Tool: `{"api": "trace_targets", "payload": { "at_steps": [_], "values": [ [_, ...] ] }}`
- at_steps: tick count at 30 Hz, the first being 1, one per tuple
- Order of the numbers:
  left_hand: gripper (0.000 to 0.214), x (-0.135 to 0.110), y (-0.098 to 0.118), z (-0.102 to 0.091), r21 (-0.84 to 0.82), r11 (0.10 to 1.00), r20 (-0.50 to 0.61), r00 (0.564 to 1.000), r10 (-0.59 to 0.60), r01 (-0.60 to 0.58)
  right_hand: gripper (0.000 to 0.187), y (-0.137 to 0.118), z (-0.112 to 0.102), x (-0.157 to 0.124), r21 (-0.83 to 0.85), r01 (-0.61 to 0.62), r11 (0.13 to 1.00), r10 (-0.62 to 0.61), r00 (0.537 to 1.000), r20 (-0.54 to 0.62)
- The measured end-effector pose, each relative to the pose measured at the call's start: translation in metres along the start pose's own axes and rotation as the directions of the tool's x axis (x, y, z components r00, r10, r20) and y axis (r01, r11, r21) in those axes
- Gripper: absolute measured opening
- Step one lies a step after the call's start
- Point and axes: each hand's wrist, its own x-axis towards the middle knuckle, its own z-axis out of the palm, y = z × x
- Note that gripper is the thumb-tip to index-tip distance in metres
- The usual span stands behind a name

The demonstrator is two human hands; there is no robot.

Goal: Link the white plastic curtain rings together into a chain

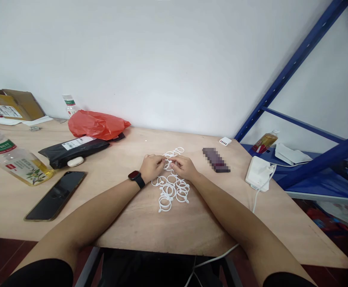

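Note:
My left hand (152,166), with a black watch on its wrist, and my right hand (184,167) meet over several white plastic rings on the wooden table (126,227). Fingers of both hands are pinched together around a white ring (168,165) that shows between them. Each ring seems to have a small knob or tab on its edge. Closer to me, a cluster of rings (169,190) lies overlapping on the wood. Beyond my fingertips are a few more rings (179,150). My fingers partly hide the held ring.
On the left are a phone (55,196), a tilted drink bottle (21,159), a black parcel (75,149), a white earbud case (75,162) and a red plastic bag (98,124). To the right sit a blurred dark object (216,160), a white power strip (259,173) and a blue shelf frame (281,75).

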Motion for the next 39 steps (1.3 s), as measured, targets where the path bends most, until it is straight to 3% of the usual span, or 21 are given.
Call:
{"api": "trace_targets", "payload": {
  "at_steps": [19, 32, 37, 39],
  "values": [
    [0.022, 0.0006, -0.0009, 0.0021, -0.144, 0.986, -0.004, 0.996, 0.088, -0.087, 0.019, 0.003, 0.0002, -0.0011, -0.015, -0.072, 0.997, 0.073, 0.997, 0.026],
    [0.02, -0.0018, 0.0042, 0.0017, -0.14, 0.971, 0.095, 0.973, 0.208, -0.194, 0.026, 0.0023, 0.0012, 0.0, 0.006, -0.063, 0.998, 0.062, 0.998, 0.012],
    [0.021, 0.0003, -0.0007, 0.0015, -0.106, 0.985, -0.051, 0.99, 0.131, -0.135, 0.038, 0.0028, 0.0004, 0.0015, 0.014, -0.096, 0.995, 0.097, 0.988, -0.117],
    [0.022, 0.0009, -0.0039, 0.0026, -0.096, 0.994, -0.051, 0.997, 0.054, -0.059, 0.032, 0.0055, -0.0013, 0.0011, -0.001, -0.113, 0.994, 0.112, 0.988, -0.104]
  ]
}}
